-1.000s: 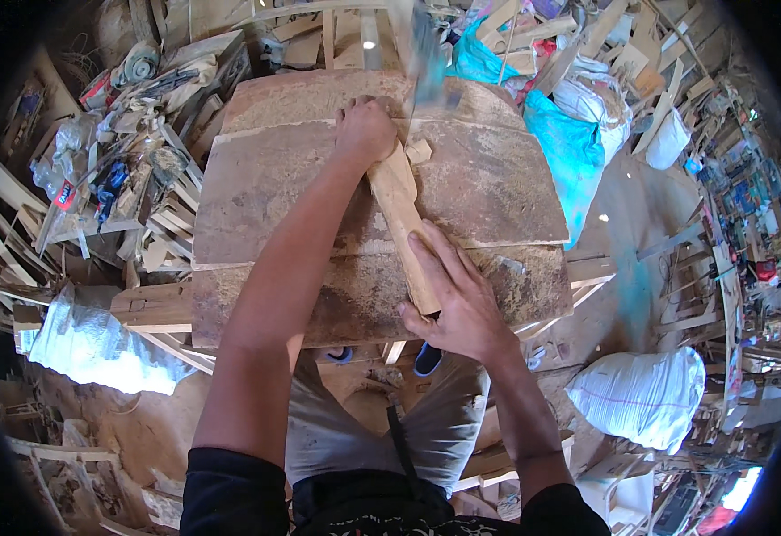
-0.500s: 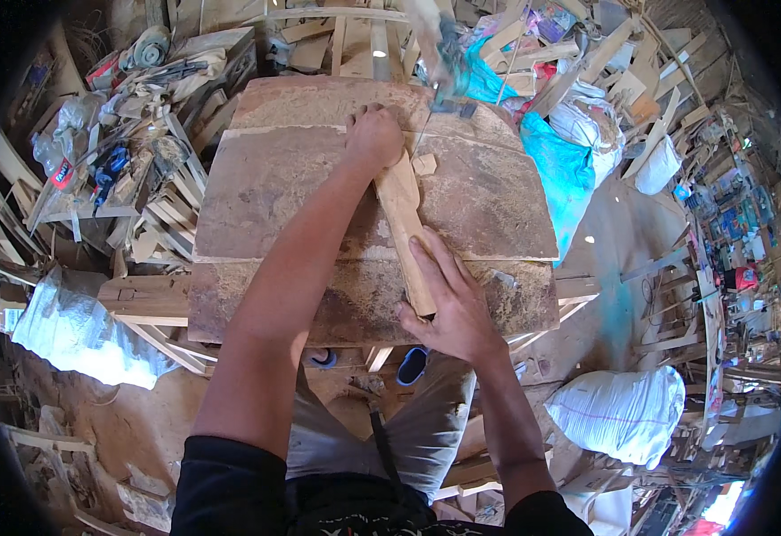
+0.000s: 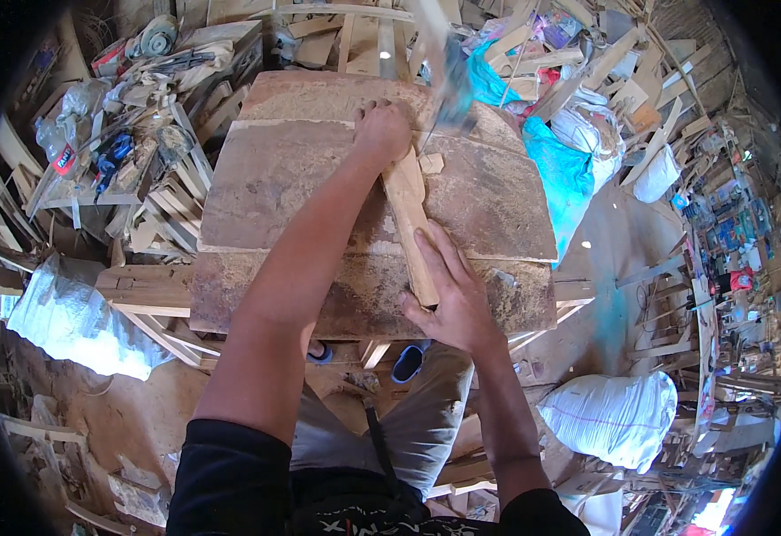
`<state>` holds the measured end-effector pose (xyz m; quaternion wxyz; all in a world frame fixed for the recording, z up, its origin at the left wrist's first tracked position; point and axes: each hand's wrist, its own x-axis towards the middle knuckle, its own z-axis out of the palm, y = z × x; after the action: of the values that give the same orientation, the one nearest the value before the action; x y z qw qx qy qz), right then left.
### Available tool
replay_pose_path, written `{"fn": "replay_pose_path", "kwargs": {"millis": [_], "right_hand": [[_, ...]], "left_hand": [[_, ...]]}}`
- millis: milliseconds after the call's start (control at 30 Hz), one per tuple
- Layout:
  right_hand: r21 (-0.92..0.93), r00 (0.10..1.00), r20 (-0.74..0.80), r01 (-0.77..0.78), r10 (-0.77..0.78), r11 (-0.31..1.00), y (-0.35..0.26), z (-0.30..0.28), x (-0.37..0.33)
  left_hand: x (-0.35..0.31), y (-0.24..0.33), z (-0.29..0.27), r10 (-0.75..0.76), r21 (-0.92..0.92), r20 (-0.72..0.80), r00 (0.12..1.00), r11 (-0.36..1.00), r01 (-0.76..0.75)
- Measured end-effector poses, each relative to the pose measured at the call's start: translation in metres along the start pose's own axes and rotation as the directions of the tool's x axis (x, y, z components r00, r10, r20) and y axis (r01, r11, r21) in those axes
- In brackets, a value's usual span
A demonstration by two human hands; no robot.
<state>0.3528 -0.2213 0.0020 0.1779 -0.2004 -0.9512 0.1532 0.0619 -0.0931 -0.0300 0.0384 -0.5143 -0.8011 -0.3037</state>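
A long, pale wooden piece [image 3: 406, 221] with a curved side lies on the worn brown worktable [image 3: 288, 192]. My left hand [image 3: 383, 132] is curled over its far end, close to a thin upright saw blade [image 3: 429, 136]. The near end sits between the thumb and fingers of my right hand [image 3: 457, 299], which presses along its right side. Beside the piece, near the blade, rests a small wood offcut [image 3: 432, 163]. Over the blade hangs a saw arm [image 3: 453, 94], smeared by motion. Sawdust lies over the tabletop.
At the left stands a side bench with wood scraps, a plastic bottle [image 3: 58, 152] and a grinder [image 3: 158, 36]. Turquoise sacking [image 3: 547, 165] and piled offcuts lie beyond the table's right corner. A full white sack [image 3: 612, 418] stands on the floor at the right.
The blurred saw arm has shifted slightly toward me. Both hands and the wooden piece keep nearly the same place on the table; the whole view has moved a little.
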Motion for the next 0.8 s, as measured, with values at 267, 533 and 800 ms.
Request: {"fn": "replay_pose_path", "kwargs": {"millis": [267,533,800], "right_hand": [[0.005,0.999,-0.048,0.004,-0.004,1.0,0.001,0.001,0.001],[0.002,0.999,-0.044,0.005,-0.005,1.0,0.006,0.0,0.002],[-0.059,1.0,-0.002,-0.005,0.005,0.998,0.006,-0.003,0.001]], "left_hand": [[0.003,0.0,0.002,0.007,0.021,0.003,1.0,1.0,-0.007],[0.007,0.0,-0.003,-0.026,0.032,0.069,0.997,0.999,0.023],[0.013,-0.001,-0.002,-0.049,0.058,0.093,0.994,0.997,0.043]]}}
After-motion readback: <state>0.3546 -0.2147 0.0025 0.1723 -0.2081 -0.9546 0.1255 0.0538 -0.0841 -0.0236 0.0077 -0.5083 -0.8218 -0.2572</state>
